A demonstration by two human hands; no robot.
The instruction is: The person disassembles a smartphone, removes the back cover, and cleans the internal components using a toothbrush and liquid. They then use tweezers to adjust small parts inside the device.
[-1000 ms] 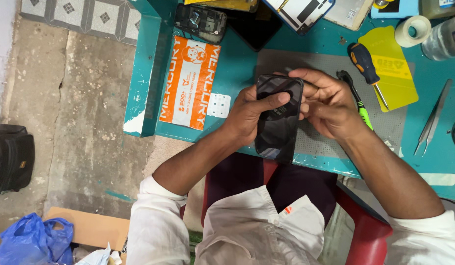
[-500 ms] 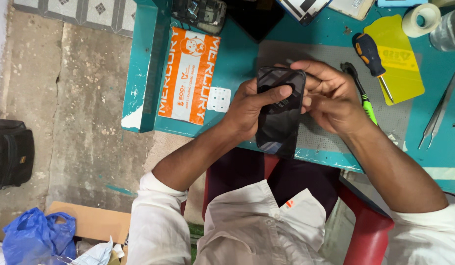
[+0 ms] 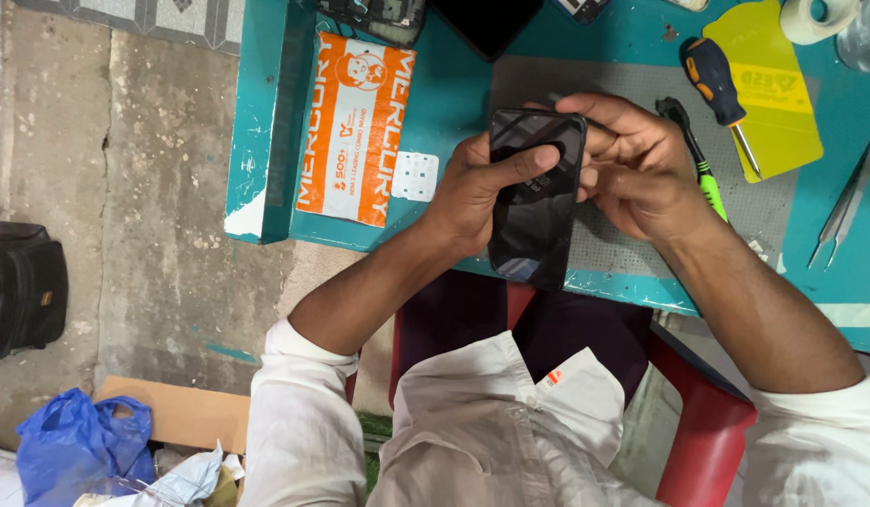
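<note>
Carefully, my left hand [image 3: 472,192] and right hand [image 3: 637,169] pinch the phone [image 3: 533,202] over the table [image 3: 454,103] edge, thumb pressed on its back. It looks light, stiff, slick, breakable; grip the sides.

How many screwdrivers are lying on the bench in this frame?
2. A black-and-orange-handled screwdriver lies across the yellow card at upper right. A thin green-and-black one lies on the grey mat, partly behind the right hand. More may lie beyond the frame edge.
</note>
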